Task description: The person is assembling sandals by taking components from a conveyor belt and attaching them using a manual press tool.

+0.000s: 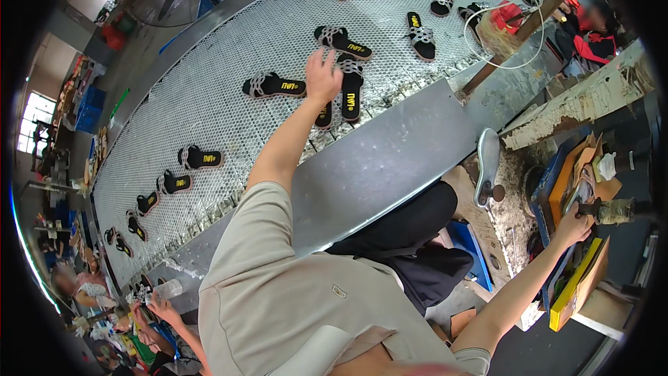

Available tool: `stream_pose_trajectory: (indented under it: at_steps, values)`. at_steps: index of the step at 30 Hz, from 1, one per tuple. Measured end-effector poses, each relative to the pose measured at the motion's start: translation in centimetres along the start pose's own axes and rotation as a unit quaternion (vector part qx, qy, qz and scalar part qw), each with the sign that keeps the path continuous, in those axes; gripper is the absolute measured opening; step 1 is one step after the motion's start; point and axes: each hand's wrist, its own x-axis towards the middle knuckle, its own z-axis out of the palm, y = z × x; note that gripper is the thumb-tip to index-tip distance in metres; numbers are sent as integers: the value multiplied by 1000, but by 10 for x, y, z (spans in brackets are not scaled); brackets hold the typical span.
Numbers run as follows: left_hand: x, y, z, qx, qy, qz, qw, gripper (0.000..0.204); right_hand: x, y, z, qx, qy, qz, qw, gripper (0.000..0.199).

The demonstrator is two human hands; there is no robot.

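My left hand (322, 75) reaches out over the mesh conveyor belt (229, 49), fingers spread, just above a black sandal with pale woven straps (324, 115) that it partly hides. A second sandal (351, 90) lies right beside it, and others lie close by on the left (273, 85) and behind (342, 40). My right hand (573, 225) is down at my right side, closed on the dark handle of a brush (604, 210) over a box with a blue and yellow edge (565, 285).
More sandals (200, 158) are spread along the belt toward both ends. A grey metal plate (376, 160) borders the belt in front of me. A metal shoe last (486, 163) stands on a post at my right. Other people work at lower left (83, 285) and upper right (591, 28).
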Motion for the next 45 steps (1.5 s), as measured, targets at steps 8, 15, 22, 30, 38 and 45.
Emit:
stream_pose_trajectory:
  at_steps: [8,15,22,30,38,45]
  values:
    - [54,29,117,206,-270,-138,930,69,6,-31,-4,23,-22,-11,999,47]
    - [49,92,122,17,-401,-19,916,43,0,-24,-12,21,-64,32,997,47]
    - [39,131,115,-14,-214,-239,947,49,-4,-19,3,7,17,4,1000,49]
    - [71,128,131,-20,-285,-550,785,46,-12,-57,10,126,86,97,984,44]
    - [38,130,103,-354,55,-489,795,31,-9,-100,-25,280,108,40,953,35]
    - [-34,308,-29,-678,-248,-475,502,34,-132,-128,-109,496,13,40,867,46]
